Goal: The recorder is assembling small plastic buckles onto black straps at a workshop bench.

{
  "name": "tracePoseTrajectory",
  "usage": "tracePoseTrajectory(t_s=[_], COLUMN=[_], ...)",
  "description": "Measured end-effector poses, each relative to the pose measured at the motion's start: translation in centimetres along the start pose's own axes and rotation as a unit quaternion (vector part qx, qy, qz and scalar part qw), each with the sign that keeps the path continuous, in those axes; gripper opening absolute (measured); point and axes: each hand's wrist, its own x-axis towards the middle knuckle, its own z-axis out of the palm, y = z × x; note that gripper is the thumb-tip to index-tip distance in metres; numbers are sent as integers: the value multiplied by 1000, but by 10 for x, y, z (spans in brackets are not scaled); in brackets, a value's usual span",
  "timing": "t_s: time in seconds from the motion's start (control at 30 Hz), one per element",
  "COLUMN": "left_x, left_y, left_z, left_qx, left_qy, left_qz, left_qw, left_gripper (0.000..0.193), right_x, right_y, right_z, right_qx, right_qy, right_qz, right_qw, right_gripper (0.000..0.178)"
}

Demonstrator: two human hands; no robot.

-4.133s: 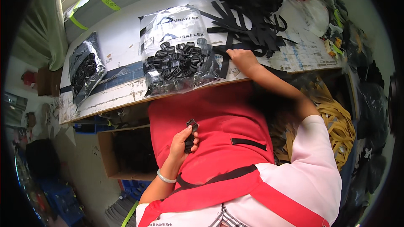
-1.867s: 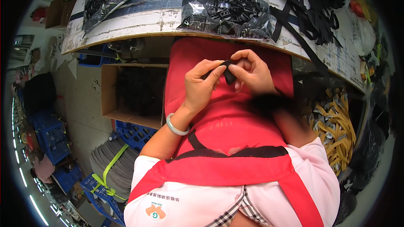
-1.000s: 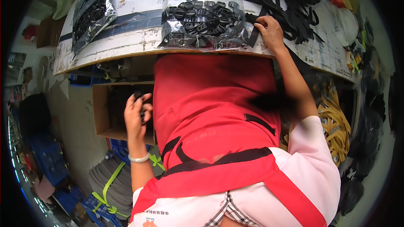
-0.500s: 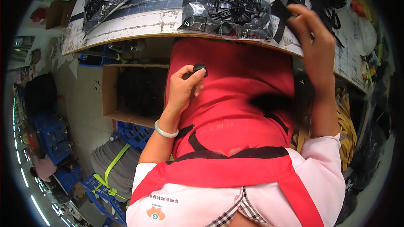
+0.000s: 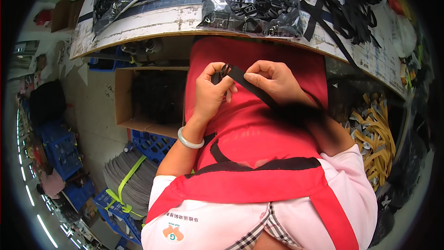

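Above my red apron, my left hand (image 5: pixel 210 91) pinches a small black plastic buckle (image 5: pixel 225 71) between thumb and fingers. Close to its right, my right hand (image 5: pixel 277 82) grips a black webbing strap (image 5: pixel 252 84) near its end. The strap's tip meets the buckle; whether it passes through the slot cannot be made out. A dark blur covers part of my right wrist. On the table ahead lies a clear bag of black buckles (image 5: pixel 254 2). Loose black straps (image 5: pixel 344 16) are heaped to the right of that bag.
The worn white table (image 5: pixel 180 21) has its front edge just beyond my hands. Another bag of black parts (image 5: pixel 119 2) lies at its left. Below stand a cardboard box (image 5: pixel 123 97), a blue crate (image 5: pixel 150 147) and bundled grey webbing (image 5: pixel 130 180). Yellow strips (image 5: pixel 377 134) pile up at right.
My right hand has come down from the strap heap to beside my left hand, bringing a black strap to the buckle. The left hand has shifted slightly right, still holding the buckle.
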Motion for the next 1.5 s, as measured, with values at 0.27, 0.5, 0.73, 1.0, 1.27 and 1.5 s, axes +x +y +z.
tracePoseTrajectory(t_s=[0.27, 0.5, 0.73, 1.0, 1.27, 1.5], left_x=[-1, 3, 0, 6, 0, -3], left_y=[-4, -8, -2, -10, -10, -9], left_z=[9, 9, 20, 22, 13, 12], left_qx=[188, 326, 374, 372, 347, -121], left_qy=[5, 18, 40, 26, -19, -87], left_qz=[67, 224, 309, 299, 313, -125], left_qw=[980, 918, 873, 879, 884, 981], left_gripper=[16, 14, 12, 11, 20, 29], right_x=[1, 4, 10, 12, 22, 8], right_y=[14, 16, 21, 19, 28, 5], right_z=[-3, -3, 1, 1, -15, -10], right_qx=[56, 108, 197, 192, 164, 141], right_qy=[17, 38, 74, 90, -7, 0], right_qz=[64, 67, 37, -34, 61, 63], right_qw=[996, 991, 977, 977, 984, 988], right_gripper=[18, 18, 19, 25, 29, 22])
